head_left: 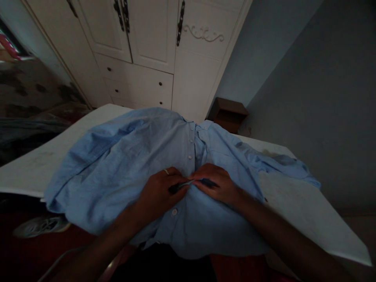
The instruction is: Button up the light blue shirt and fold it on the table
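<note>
Seen from the head camera, the left hand, with a ring on one finger, and the right hand meet fingertip to fingertip at the middle of a light blue shirt. Both have narrowed to a pinch on the cloth of its front edge. A dark gap shows between the two edges where they grip.

The work in hand looks like the button strip. One button sits just beyond the fingers and another just below the left wrist. Whether this one is being done up or undone, I cannot tell. Either way, the next move seems to call for a fine two-handed pinch, one side holding the hole steady while the other guides the button.

The shirt lies front up on the white bench. Its collar points away toward the wardrobe, and its hem hangs over the near edge. Its long axis follows the button line, from the person outward. One sleeve trails off to the right, and the rest bunches to the left.
</note>
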Demonstrator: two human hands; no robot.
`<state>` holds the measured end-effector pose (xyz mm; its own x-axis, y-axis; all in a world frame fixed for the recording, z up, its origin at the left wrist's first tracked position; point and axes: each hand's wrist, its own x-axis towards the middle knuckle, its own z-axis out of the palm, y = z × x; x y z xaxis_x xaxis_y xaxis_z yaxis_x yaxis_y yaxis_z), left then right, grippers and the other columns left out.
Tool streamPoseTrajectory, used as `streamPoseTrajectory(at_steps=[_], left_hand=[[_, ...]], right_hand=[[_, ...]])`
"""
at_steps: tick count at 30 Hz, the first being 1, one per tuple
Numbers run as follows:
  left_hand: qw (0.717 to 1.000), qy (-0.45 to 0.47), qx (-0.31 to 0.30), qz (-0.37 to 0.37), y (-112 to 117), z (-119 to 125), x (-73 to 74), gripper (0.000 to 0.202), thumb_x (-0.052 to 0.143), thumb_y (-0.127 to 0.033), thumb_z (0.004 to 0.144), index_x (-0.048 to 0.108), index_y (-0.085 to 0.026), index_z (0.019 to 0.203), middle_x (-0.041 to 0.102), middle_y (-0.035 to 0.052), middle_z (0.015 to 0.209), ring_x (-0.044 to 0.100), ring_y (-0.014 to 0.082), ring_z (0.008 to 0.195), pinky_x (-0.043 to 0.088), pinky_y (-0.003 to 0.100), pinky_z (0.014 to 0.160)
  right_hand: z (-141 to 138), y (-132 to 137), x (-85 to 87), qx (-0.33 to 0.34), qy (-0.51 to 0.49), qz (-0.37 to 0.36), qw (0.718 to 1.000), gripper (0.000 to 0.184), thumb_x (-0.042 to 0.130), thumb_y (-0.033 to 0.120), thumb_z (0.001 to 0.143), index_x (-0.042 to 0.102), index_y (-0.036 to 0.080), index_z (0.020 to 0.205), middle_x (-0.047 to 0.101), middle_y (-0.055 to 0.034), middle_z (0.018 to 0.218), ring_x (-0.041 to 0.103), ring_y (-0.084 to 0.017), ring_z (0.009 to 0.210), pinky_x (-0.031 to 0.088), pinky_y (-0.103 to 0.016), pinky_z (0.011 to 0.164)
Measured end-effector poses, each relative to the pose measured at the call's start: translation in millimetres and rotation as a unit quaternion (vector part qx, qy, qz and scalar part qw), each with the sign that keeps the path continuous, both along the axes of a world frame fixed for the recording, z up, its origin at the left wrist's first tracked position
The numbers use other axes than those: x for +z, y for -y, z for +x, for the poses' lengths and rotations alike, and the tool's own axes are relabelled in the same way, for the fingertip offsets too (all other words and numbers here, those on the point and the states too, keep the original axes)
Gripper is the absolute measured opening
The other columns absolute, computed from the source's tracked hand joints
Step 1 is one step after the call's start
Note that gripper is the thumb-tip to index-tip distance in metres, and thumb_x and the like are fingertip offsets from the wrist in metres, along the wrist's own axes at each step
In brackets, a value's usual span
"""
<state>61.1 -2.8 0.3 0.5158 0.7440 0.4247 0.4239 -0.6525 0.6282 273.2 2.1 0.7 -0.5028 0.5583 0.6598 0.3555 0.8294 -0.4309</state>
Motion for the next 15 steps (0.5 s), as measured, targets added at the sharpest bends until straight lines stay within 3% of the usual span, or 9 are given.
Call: streamPoseTrajectory(at_steps=[3, 7, 11, 15], left_hand=[[0.999, -0.021, -0.006, 0.023, 0.4, 0.7, -2.7, 0.017, 0.058, -0.019, 0.085, 0.072, -0.017, 0.094, 0.069, 0.0041, 0.087, 0.065, 0.0153, 0.079, 0.054, 0.029, 0.072], [0.999, -0.037, -0.006, 0.026, 2.2, 1.2, -1.9, 0.020, 0.053, -0.021, 0.087, 0.071, -0.018, 0.094, 0.069, 0.0058, 0.090, 0.064, 0.0176, 0.081, 0.054, 0.033, 0.076], [0.998, -0.036, -0.032, -0.030, 1.6, -0.4, 5.8, 0.026, 0.045, -0.019, 0.089, 0.070, -0.018, 0.092, 0.069, 0.0059, 0.089, 0.063, 0.0182, 0.084, 0.052, 0.034, 0.078], [0.994, -0.046, -0.035, -0.093, -8.0, -2.0, 10.9, 0.026, 0.045, -0.018, 0.090, 0.070, -0.020, 0.088, 0.070, 0.0025, 0.085, 0.064, 0.0157, 0.077, 0.050, 0.030, 0.072]], right_hand=[[4.3, -0.6, 4.1, 0.030, 0.054, 0.058, 0.996, 0.010, 0.063, 0.014, 0.086, 0.063, 0.019, 0.095, 0.071, -0.0030, 0.085, 0.065, -0.013, 0.078, 0.052, -0.029, 0.072], [3.3, 1.4, 7.6, 0.011, 0.172, 0.148, 0.974, 0.008, 0.059, 0.013, 0.089, 0.064, 0.019, 0.091, 0.069, -0.0016, 0.078, 0.060, -0.013, 0.071, 0.047, -0.029, 0.064], [1.4, 3.7, 8.0, -0.008, 0.240, 0.200, 0.950, 0.010, 0.057, 0.013, 0.090, 0.063, 0.018, 0.085, 0.065, 0.0005, 0.070, 0.054, -0.013, 0.066, 0.043, -0.029, 0.061], [3.5, 3.8, 9.1, 0.003, 0.240, 0.206, 0.949, 0.014, 0.054, 0.013, 0.091, 0.062, 0.019, 0.082, 0.065, 0.0004, 0.071, 0.055, -0.013, 0.069, 0.044, -0.029, 0.066]])
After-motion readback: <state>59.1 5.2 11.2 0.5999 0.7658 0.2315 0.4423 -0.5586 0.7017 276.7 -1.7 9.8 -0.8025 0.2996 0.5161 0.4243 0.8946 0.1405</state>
